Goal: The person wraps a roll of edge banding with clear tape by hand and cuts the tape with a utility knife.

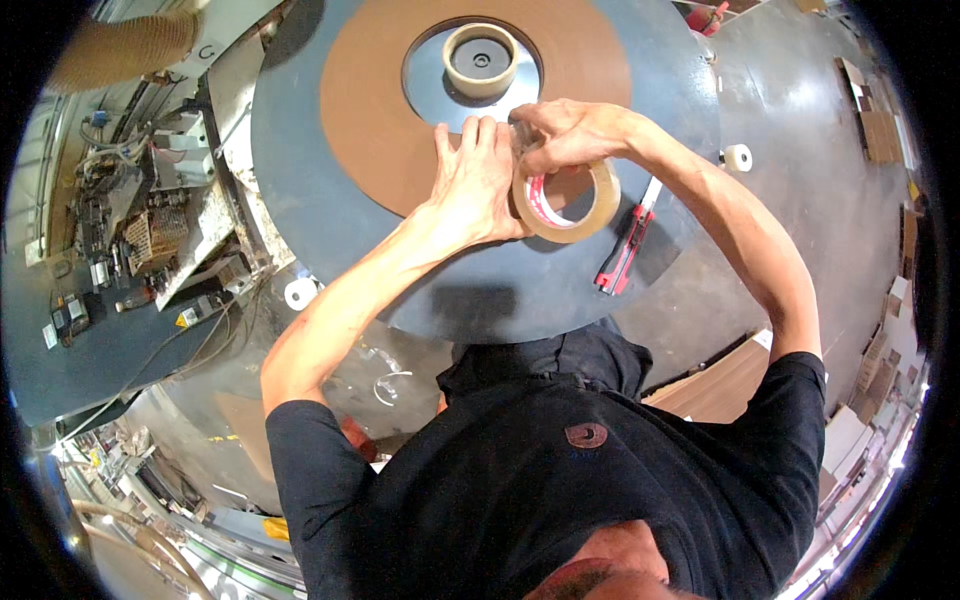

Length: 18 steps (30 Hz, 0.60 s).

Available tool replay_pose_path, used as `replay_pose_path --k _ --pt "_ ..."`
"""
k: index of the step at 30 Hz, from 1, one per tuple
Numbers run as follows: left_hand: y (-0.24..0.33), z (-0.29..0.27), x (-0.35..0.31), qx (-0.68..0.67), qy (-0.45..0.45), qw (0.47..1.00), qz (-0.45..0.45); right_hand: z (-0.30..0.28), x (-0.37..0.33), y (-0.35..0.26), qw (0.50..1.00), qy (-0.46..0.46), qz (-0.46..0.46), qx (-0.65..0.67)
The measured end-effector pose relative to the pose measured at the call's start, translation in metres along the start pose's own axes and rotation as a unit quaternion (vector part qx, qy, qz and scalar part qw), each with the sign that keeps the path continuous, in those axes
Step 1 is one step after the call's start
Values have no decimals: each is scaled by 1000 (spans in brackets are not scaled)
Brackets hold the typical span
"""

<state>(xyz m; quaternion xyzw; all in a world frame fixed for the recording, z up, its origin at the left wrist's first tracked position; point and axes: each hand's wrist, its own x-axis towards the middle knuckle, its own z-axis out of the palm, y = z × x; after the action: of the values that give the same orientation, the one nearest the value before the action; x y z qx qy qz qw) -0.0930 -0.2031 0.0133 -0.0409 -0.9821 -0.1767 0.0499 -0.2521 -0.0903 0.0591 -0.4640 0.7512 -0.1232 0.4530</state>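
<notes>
A wide flat brown coil [365, 110], which looks like wound edge banding, lies on a round grey disc-shaped table [450, 300]. My left hand [472, 180] rests with stretched fingers on the coil near its inner edge. Just right of it, my right hand [575, 130] is closed on a roll of clear packing tape [588, 222], whose core shows red and white print. The tape's free end is hard to make out between the hands. A red and black utility knife [627, 250] with its blade out lies on the table to the right.
A cream-coloured ring [480, 88] stands around the hub in the coil's centre. Small white wheels [738, 158] show beyond the table's edge. On the left is a machine [180, 165] with cables and a ribbed hose [120, 50]. Boards [720, 385] lie at lower right.
</notes>
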Motion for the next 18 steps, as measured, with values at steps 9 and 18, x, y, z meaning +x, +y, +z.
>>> replay_pose_path --k 9,18 --pt "-5 -2 9 2 -33 999 -22 0 -37 4 996 45 -45 70" --pt "-5 -3 9 2 -52 999 -2 38 -84 -19 953 262 33 148"
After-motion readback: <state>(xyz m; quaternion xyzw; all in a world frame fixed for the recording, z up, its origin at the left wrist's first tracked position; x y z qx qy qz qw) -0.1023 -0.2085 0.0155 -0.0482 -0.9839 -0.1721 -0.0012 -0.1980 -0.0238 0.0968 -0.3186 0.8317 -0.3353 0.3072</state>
